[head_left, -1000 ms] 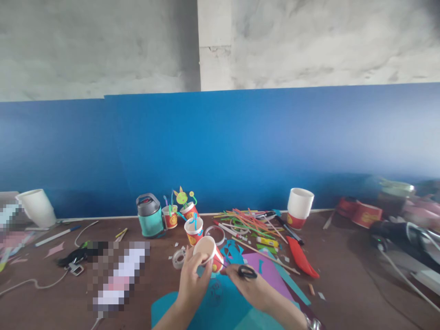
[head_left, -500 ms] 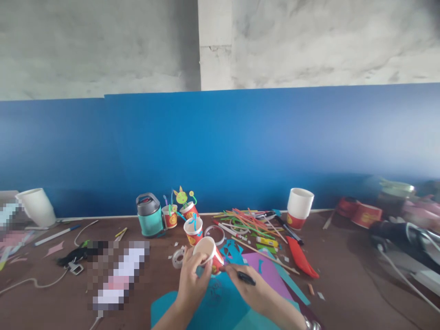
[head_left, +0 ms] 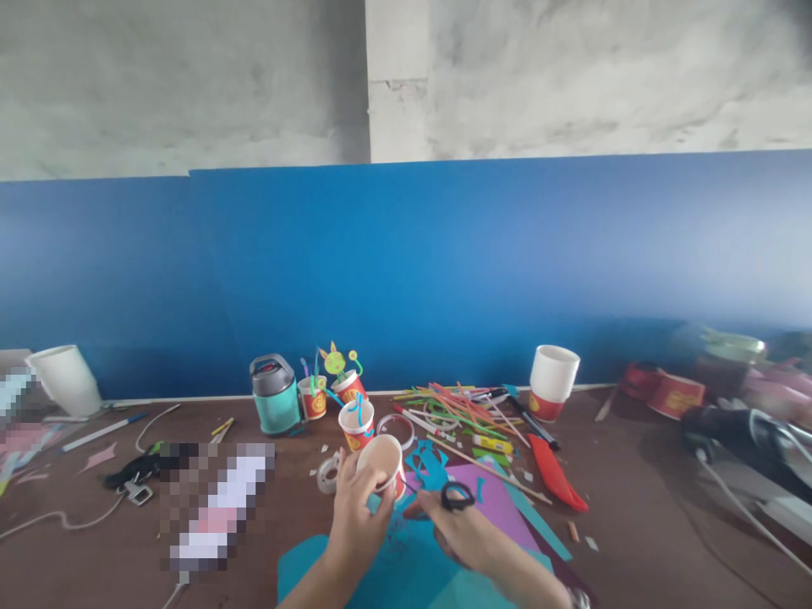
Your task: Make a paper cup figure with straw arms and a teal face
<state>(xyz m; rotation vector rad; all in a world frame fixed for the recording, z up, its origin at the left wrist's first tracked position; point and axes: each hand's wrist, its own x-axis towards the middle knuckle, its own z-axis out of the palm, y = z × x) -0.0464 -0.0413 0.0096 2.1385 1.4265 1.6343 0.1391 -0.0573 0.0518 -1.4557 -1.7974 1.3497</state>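
My left hand (head_left: pixel 360 507) is closed round a white and red paper cup (head_left: pixel 381 457), its open mouth tilted toward me. Scissors with black handles (head_left: pixel 458 496) are in my right hand (head_left: pixel 453 524), and their tip points at the cup's right side; I cannot tell whether it touches or pierces the wall. Beneath both hands lies a sheet of blue paper (head_left: pixel 355 584). Just behind the held cup stands another paper cup (head_left: pixel 357 427) with blue strips in it.
Behind are a teal thermos (head_left: pixel 277 406) and a decorated cup (head_left: pixel 348 389). Several colourful sticks (head_left: pixel 453 402), a tape roll (head_left: pixel 328 475), purple paper (head_left: pixel 507 512) and a red pouch-like piece (head_left: pixel 556 475) lie around. Stacked cups (head_left: pixel 553 376) stand at right, with cables on both sides.
My right hand has turned and drawn slightly away from the cup, so the scissors' handle loop and blade now show. The left hand keeps the cup in nearly the same place.
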